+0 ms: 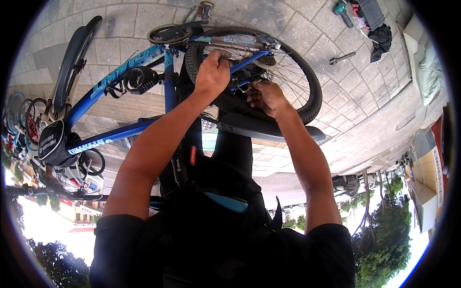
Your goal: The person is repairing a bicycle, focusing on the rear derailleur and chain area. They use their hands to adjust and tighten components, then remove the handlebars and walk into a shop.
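Head view, the centre of the picture taken as the centre of the dial. I observed a blue bicycle (pixel 85 106) lying across the area from nine o'clock to one, above paving (pixel 338 111). Its rear wheel (pixel 314 91) was at one o'clock, directly about the person's two hands.

The left hand (pixel 214 73) was noted just short of twelve, at the near-left part of that wheel, close to a blue stay (pixel 250 60). Its fingers were curled inward; I could not tell whether they were clamped on any part. The right hand (pixel 269 98) was at one o'clock, in front of the wheel and below the sprockets (pixel 267 60). Its fingers were bent, with the tips near the dark parts beside the stay; their grip, if any, could not be determined.

A black mudguard (pixel 276 128) ran beneath the right hand, toward three o'clock. The chainring (pixel 170 34) was recorded at eleven and a pedal (pixel 205 9) near twelve. A coiled black lock (pixel 139 80) was on the frame at ten; a black bag (pixel 51 140) was found at nine.

On the paving at two o'clock lay a wrench (pixel 342 58); a teal and black power drill (pixel 342 13) lay between one and two.
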`<state>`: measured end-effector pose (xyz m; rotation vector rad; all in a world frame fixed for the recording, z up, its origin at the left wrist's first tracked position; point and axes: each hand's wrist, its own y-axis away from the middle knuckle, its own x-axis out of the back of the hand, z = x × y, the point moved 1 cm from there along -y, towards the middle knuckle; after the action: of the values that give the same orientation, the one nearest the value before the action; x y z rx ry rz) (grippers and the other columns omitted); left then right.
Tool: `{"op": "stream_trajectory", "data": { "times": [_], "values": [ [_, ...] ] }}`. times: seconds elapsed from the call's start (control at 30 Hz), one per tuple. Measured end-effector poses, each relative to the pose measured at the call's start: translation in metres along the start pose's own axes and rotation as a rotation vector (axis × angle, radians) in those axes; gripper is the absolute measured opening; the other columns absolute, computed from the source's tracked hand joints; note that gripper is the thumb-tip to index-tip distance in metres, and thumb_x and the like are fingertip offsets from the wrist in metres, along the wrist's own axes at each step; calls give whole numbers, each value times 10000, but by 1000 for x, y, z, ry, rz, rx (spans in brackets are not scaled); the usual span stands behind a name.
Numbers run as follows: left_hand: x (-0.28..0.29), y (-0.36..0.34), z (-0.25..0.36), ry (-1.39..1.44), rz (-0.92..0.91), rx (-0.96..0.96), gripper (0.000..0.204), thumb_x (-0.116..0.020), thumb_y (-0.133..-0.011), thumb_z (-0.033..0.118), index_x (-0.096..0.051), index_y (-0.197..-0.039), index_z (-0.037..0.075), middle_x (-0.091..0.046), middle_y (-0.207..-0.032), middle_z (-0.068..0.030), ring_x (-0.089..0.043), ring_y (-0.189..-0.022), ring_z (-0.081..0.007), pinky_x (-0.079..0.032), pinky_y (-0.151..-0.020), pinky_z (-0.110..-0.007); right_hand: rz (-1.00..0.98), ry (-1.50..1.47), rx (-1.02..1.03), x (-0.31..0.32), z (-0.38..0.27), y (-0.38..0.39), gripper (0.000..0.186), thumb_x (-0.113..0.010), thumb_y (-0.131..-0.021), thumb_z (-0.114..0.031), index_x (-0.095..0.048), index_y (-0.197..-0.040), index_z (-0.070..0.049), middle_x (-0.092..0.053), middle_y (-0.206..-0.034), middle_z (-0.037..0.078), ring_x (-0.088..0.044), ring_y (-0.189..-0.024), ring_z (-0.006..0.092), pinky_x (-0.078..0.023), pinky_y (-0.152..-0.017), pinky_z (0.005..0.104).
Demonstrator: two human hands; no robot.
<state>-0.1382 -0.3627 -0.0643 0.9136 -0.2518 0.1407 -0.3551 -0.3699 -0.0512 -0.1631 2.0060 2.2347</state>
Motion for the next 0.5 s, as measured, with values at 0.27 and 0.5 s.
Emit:
{"op": "stream_trajectory", "data": {
  "times": [0.27, 0.5],
  "values": [
    [1, 1, 3, -10, -4, 4, 284, -480, -970, 150, -709, -1108, 53, -766, -966, -172, -737, -965, -385, -565, -864, -444, 13, -13, -34, -3, 1, -5, 188, -542, -1075, -177, -614, -1048, -6, -665, -854, 128, -661, -712, 250, -535, -603, 387],
    [-1, -1, -3, -12, 4, -47, 261, -474, -985, 95, -694, -1108, 28, -736, -913, -125, -699, -856, -253, -552, -796, -375, 63, -23, -53, -2, 4, -4, 196, -540, -1062, -197, -619, -1001, -29, -662, -836, 107, -639, -717, 238, -518, -638, 381]
  ]
}}
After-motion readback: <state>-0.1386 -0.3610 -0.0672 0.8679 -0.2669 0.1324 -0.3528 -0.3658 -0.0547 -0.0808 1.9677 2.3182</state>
